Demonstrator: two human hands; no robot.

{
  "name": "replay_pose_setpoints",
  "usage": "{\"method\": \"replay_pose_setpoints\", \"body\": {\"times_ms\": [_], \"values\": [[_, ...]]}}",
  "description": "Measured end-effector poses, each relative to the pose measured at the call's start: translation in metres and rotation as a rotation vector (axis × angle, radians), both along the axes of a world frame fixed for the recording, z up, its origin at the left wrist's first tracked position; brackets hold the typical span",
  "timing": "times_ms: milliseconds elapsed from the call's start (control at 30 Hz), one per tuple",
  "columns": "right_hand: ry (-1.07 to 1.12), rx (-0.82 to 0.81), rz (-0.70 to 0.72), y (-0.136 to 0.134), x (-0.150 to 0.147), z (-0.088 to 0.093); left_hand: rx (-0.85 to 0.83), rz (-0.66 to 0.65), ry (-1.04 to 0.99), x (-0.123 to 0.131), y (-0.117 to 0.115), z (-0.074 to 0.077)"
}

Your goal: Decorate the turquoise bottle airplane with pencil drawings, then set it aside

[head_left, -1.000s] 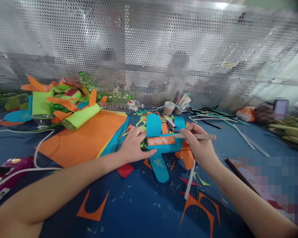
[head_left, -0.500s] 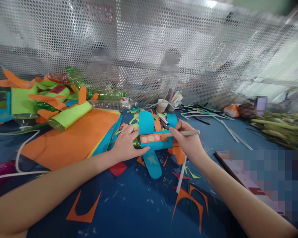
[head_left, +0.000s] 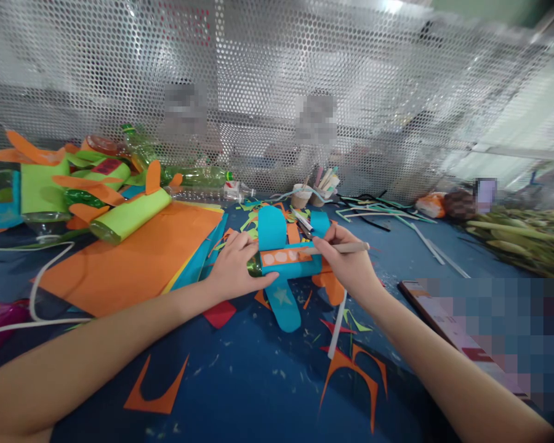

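A toy plane (head_left: 295, 269) made from a green plastic bottle wrapped in blue paper lies in front of me. Its blue wing (head_left: 284, 304) carries a pale star, and orange paper shows at its tail. My left hand (head_left: 235, 264) is closed around the bottle's green neck end, thumb along the near side. In my right hand (head_left: 351, 261) is a slim paintbrush (head_left: 354, 247) with a pale handle, pinched between thumb and fingers. The brush tip touches or nearly touches an orange strip (head_left: 281, 256) with several whitish round spots along the body.
Orange sheets (head_left: 133, 258) and bottle crafts (head_left: 132, 215) lie at left. Paper scraps (head_left: 157, 394) are scattered about. Cups (head_left: 301, 195) of brushes and pens stand behind the plane. A phone or tablet (head_left: 443, 320) lies at right, near dried stalks (head_left: 521, 240). Perforated metal (head_left: 258, 92) closes the back.
The paintbrush and my right hand have shifted very slightly to the left along the orange strip. My left hand and the toy plane stay in place.
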State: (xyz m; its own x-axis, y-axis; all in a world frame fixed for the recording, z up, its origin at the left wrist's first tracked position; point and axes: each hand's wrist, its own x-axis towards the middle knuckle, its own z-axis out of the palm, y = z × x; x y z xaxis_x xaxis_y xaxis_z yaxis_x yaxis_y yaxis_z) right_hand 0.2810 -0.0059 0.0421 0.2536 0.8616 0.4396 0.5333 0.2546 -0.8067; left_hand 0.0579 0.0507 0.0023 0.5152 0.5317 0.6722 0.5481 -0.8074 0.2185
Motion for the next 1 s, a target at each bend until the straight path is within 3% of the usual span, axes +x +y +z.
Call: {"method": "replay_pose_setpoints", "body": {"times_ms": [1000], "values": [[-0.026, 0.008, -0.019, -0.0013, -0.0025, 0.0009, 0.005, -0.005, 0.000, 0.0002, 0.0000, 0.0010]]}}
